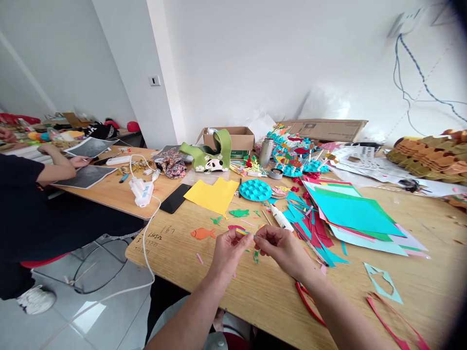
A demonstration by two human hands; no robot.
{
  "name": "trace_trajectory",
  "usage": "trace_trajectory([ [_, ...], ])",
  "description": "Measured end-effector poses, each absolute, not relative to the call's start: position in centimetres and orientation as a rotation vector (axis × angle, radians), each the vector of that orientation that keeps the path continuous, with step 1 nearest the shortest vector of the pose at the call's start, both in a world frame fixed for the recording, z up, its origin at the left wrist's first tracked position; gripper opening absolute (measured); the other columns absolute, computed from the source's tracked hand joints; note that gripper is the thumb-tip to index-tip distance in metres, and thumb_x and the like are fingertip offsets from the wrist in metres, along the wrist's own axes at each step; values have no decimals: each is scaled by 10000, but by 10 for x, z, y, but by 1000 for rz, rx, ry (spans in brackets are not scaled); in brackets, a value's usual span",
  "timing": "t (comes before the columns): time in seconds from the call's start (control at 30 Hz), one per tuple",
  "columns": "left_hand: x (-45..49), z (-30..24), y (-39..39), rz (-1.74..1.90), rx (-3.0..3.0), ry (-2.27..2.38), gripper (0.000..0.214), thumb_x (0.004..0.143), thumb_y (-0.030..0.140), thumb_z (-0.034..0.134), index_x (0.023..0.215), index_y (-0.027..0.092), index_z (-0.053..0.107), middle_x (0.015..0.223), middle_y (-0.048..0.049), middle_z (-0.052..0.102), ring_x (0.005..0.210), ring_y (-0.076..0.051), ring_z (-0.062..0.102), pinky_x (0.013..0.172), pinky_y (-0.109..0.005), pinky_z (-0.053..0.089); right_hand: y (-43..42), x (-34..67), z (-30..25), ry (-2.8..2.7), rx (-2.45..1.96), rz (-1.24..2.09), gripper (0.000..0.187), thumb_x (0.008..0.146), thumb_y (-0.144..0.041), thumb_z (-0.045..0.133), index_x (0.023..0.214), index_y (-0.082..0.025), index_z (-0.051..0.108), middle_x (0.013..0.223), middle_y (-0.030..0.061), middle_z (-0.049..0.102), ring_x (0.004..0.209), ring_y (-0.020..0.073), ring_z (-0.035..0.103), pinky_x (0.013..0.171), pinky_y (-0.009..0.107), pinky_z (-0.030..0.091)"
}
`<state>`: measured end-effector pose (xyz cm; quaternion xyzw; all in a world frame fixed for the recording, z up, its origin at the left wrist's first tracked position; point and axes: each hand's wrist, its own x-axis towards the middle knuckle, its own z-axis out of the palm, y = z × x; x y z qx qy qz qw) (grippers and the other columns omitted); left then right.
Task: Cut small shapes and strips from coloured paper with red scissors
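Observation:
My left hand (229, 250) pinches a small striped paper piece (242, 232) with yellow and blue in it. Close beside it, my right hand (280, 247) has its thumb and forefinger pressed together at the end of that piece; what lies between those fingertips is too small to make out. An orange paper fish (203, 234) lies left of my hands. Beyond them are a green paper fish (239, 213) and a red paper piece (236, 227), partly hidden. A white glue bottle (281, 218) lies past my right hand. Red-handled scissors (310, 305) are partly under my right forearm.
A blue scalloped disc (255, 190), yellow paper (215, 195) and a black phone (175, 198) lie farther back. Coloured sheets (359, 209) are stacked right. A white cable (146, 248) crosses the table's left edge near a power strip (141, 191). A person (22, 194) sits left.

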<state>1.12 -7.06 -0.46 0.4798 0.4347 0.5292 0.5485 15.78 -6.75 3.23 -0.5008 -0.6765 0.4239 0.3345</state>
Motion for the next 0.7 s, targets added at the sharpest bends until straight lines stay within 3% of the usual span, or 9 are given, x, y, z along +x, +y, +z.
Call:
trace_trajectory([
  [0.13, 14, -6, -71, 1319, 970, 1001, 282, 686, 398, 681, 644, 129, 609, 595, 2, 554, 583, -99, 449, 582, -228, 349, -73, 156, 25, -1804, -1293, 1048, 214, 819, -342, 499, 701, -175, 562, 595, -3, 573, 555, 121, 533, 529, 228, 413],
  [0.33, 14, -6, -72, 1311, 984, 935, 217, 689, 338, 686, 645, 137, 617, 608, -2, 552, 649, -129, 493, 639, -245, 371, -76, 157, 18, -1754, -1286, 1083, 222, 830, -352, 512, 718, -169, 571, 613, 3, 593, 561, 124, 548, 533, 235, 418],
  [0.7, 11, -5, -70, 1275, 1064, 987, 295, 693, 404, 668, 595, 138, 588, 557, 23, 480, 571, -94, 375, 555, -218, 304, -78, 155, 15, -1631, -1237, 1180, 260, 813, -403, 561, 715, -163, 584, 629, 20, 623, 539, 113, 538, 525, 235, 411],
])
